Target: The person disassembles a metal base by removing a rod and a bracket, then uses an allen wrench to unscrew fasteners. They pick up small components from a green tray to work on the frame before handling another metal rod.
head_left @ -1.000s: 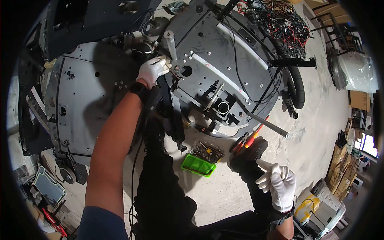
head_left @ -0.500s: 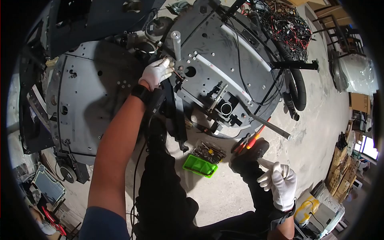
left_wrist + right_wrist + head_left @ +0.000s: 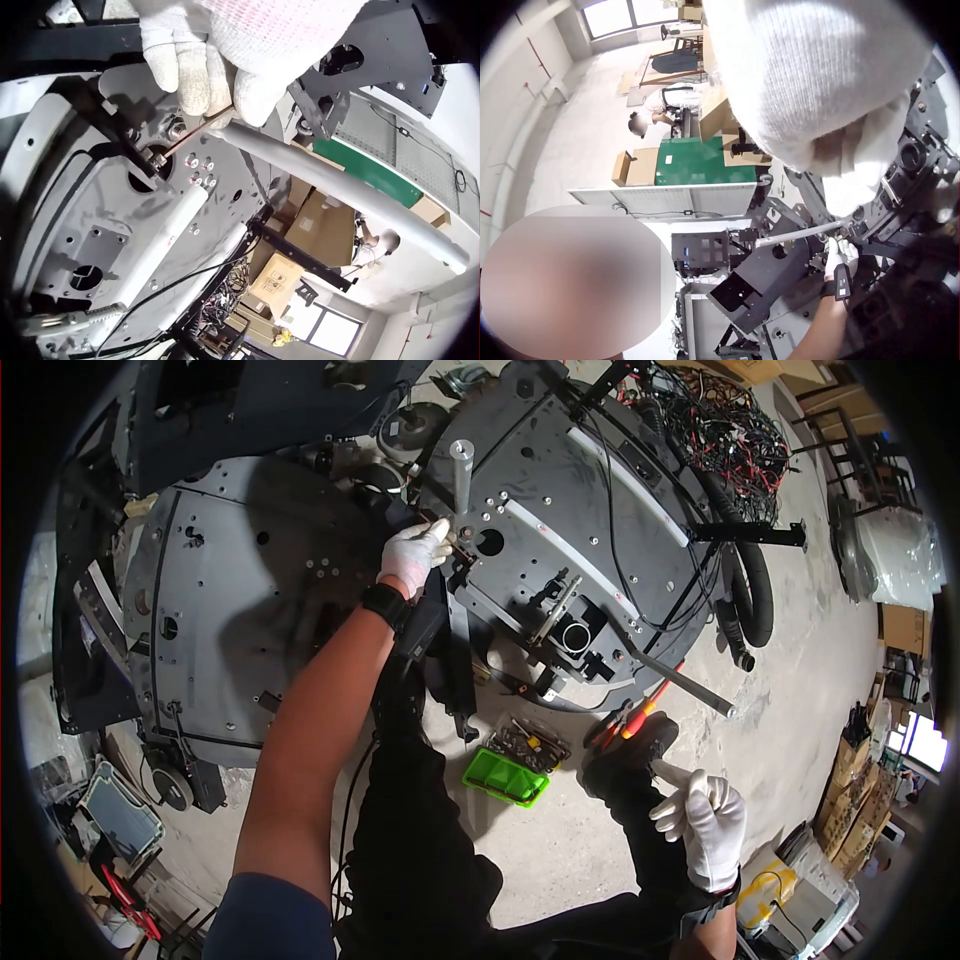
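Note:
My left hand [image 3: 412, 557], in a white glove, is at the near left edge of the large dark grey plate assembly [image 3: 555, 545]. Its thumb and fingertips pinch a thin, brownish hex key [image 3: 199, 139]. The far end of the key meets a bolt [image 3: 157, 160] on a bracket, beside a round hole in the plate. Close by the fingers rises a grey metal post [image 3: 337, 180]. My right hand [image 3: 708, 830], also gloved, hovers over the right leg with loosely bent fingers and nothing visible in its grasp.
A green tray [image 3: 505, 778] and a box of small hardware [image 3: 528, 743] lie on the floor. Red-orange handled pliers [image 3: 640, 718] are beside the right shoe. A grey bar [image 3: 685, 685] juts off the plate. Tangled wires [image 3: 725, 450] lie behind; another grey panel [image 3: 225, 600] stands left.
The head view has shifted, so the plate appears farther right and slightly lower. My left hand has turned a little while holding the key at the same spot. The right hand hardly moves.

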`<state>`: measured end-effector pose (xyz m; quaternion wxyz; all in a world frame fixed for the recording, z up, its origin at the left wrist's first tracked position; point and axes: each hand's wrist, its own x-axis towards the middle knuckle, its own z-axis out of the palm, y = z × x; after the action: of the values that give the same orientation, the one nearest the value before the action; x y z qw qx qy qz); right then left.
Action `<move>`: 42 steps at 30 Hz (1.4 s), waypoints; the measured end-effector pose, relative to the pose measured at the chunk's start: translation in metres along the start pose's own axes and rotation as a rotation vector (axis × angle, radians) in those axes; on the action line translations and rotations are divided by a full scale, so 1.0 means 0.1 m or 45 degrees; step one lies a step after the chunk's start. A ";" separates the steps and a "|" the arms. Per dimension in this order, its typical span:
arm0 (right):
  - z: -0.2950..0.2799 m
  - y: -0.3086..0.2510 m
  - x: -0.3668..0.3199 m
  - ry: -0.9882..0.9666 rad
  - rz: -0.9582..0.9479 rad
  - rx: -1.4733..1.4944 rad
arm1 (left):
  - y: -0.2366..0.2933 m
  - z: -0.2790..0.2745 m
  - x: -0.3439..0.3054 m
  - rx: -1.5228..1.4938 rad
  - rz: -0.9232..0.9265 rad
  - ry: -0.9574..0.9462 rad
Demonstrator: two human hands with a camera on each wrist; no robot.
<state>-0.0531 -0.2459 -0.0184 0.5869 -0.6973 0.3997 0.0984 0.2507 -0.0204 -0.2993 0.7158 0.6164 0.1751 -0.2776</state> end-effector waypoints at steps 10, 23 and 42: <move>-0.01 0.01 0.01 -0.005 0.011 -0.025 | -0.04 0.04 -0.01 -0.050 -0.086 0.156; -0.03 0.03 0.00 -0.006 0.014 -0.022 | -0.09 -0.01 -0.12 -0.424 0.092 -0.251; 0.00 0.01 0.03 -0.009 0.038 -0.046 | -0.07 0.00 -0.17 -0.401 0.130 -0.260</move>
<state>-0.0518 -0.2468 -0.0210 0.5741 -0.7013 0.4062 0.1167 0.2333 -0.0174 -0.2946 0.8306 0.4735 0.1115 -0.2711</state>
